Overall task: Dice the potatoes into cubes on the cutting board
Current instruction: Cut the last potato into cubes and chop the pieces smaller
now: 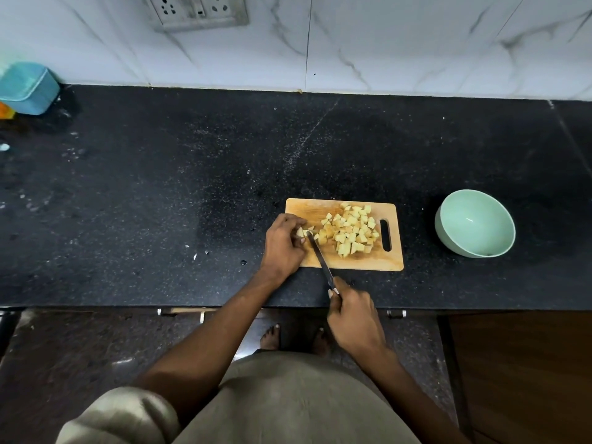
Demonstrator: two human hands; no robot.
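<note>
A wooden cutting board (301,209) lies on the black counter, handle slot to the right. A heap of yellow potato cubes (350,230) covers its middle and right. My left hand (283,245) rests on the board's left end, its fingers curled round a small potato piece (300,232). My right hand (354,318) grips the handle of a knife (320,257) near the counter's front edge. The blade slants up and left, and its tip meets the potato piece beside my left fingers.
A pale green bowl (475,223) stands on the counter right of the board. A blue container (27,88) sits at the far left against the marble wall. A wall socket (197,9) is above. Small scraps (200,254) lie left of the board.
</note>
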